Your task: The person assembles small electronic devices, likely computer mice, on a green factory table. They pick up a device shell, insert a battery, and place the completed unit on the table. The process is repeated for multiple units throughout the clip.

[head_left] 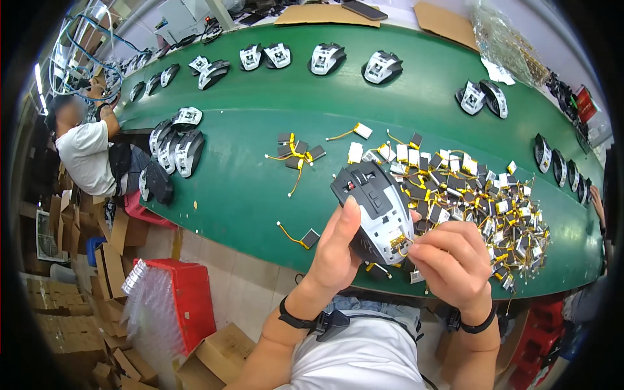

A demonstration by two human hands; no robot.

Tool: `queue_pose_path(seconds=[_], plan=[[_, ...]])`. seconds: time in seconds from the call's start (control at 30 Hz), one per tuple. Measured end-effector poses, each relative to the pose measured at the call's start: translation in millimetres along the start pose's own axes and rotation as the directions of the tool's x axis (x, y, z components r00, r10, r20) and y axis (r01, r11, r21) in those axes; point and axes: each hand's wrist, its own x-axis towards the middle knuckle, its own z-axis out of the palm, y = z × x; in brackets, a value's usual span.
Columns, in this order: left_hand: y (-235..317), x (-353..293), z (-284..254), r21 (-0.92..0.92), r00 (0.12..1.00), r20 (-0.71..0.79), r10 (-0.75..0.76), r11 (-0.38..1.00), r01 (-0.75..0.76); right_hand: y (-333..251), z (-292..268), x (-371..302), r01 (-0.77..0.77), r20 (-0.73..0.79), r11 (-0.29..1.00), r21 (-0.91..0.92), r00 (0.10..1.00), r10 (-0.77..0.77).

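My left hand [335, 250] is wrapped around a computer mouse [380, 218], black at the scroll-wheel end and with a white inner shell exposed. It is held tilted above the near edge of the bench. At the end of the mouse nearest me, yellow-orange wires [399, 246] show in an opening. My right hand [452, 260] pinches thumb and fingertips together on these thin wires; their tips hide the exact grip. Just beyond and right of my hands lies a wide heap of small flat batteries [448, 188] with yellow tape and short leads. A single battery [310, 238] lies left of the mouse.
The green bench [240, 162] carries more mice: a cluster [175, 146] at left, a row [327, 58] along the far side, others [552, 162] at right. A red crate [188, 302] and cardboard boxes [218, 357] stand below. A person [88, 149] works at far left.
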Motion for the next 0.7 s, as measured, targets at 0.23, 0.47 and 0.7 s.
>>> queue_pose_path(seconds=[0.23, 0.47, 0.7], plan=[[-0.9, 1.0, 4.0, 0.040, 0.993, -0.069, 0.093, 0.995, -0.091, -10.5, 18.3, 8.1, -0.091, -0.081, 0.995, 0.031, 0.992, 0.094], [7.3, 2.1, 5.8, -0.136, 0.984, -0.171, 0.039, 0.989, -0.063, -23.9, 14.1, 3.1, -0.047, 0.054, 0.985, -0.169, 0.997, 0.057], [-1.3, 5.0, -2.6, -0.135, 0.989, -0.148, 0.004, 0.991, -0.024, -26.5, 20.6, -0.8, -0.125, 0.066, 0.991, -0.052, 0.990, 0.128]])
